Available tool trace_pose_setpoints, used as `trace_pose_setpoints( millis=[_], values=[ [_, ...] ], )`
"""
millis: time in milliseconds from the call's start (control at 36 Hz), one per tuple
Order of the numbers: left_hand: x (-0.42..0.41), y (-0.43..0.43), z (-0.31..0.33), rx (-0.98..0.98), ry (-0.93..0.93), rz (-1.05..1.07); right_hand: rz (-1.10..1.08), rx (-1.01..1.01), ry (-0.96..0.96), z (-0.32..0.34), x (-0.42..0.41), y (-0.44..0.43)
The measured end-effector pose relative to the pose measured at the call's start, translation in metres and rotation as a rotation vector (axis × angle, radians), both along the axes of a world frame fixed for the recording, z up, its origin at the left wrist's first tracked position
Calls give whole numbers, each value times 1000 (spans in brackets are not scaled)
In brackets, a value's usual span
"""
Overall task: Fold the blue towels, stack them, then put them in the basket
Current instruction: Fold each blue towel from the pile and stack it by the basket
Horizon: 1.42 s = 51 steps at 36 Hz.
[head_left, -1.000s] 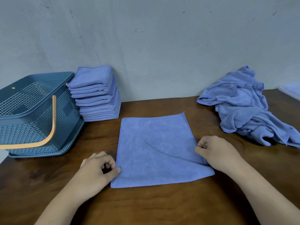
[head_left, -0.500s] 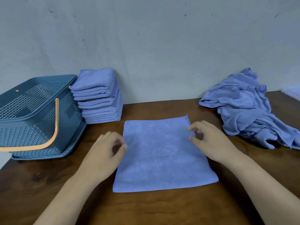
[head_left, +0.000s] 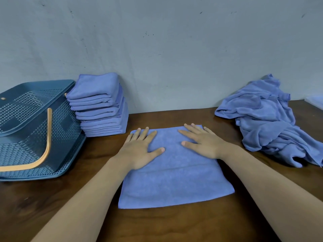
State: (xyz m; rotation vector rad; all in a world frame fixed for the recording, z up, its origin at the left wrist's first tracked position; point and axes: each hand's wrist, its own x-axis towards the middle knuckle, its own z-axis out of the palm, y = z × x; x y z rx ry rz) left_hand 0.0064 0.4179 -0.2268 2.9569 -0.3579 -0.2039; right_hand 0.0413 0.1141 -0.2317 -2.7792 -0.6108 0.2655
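Head view, starting at the left: we see the teal perforated basket [head_left: 70, 137] on the wooden table [head_left: 174, 226], its orange handle [head_left: 47, 137] swung down, with no towel showing inside. Just beside it, backed against the wall, is the stack of folded towels [head_left: 99, 105]. We judge it is parked there so it can go into the basket in one short move. In the middle lies the flat towel [head_left: 174, 182], the one being worked on, spread square before the person. The left hand [head_left: 139, 151] rests palm down on its far left part, fingers straight and spread, grasping nothing. The right hand [head_left: 204, 144] mirrors it on the far right part, equally released. We take this as smoothing the cloth and pinning it flat so that the fold comes out clean. At the right the heap of unfolded towels [head_left: 271, 126] waits within reach, so much folding remains.
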Motion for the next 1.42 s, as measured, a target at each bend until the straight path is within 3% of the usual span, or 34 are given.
trace_pose_setpoints(
  millis=[194,306,417,528,639,861,944,1056,1222,1417],
  values=[
    [28,-4,5,18,-12,11,15,-114,-59,5,26,2],
    [11,-8,9,-25,-153,-31,18,-208,-168,10,12,8],
    [-31,-18,13,-110,-60,-101,74,-113,-146,13,-29,17],
    [-67,-12,11,-118,-97,-117,106,-99,-130,15,-72,14],
    [-104,4,6,-146,-122,-86,-4,53,-93,21,-110,-4],
    [-148,40,-6,-241,-125,-98,1,79,-138,6,-168,-39],
    [-162,48,-9,-308,-197,-7,-85,172,-230,2,-183,-47],
    [-169,47,-4,-384,-297,275,-390,380,-303,-1,-181,-48],
    [-170,37,10,-427,-215,448,-614,309,-185,9,-180,-40],
    [-171,35,12,-408,-178,473,-621,297,-126,13,-185,-42]
  ],
)
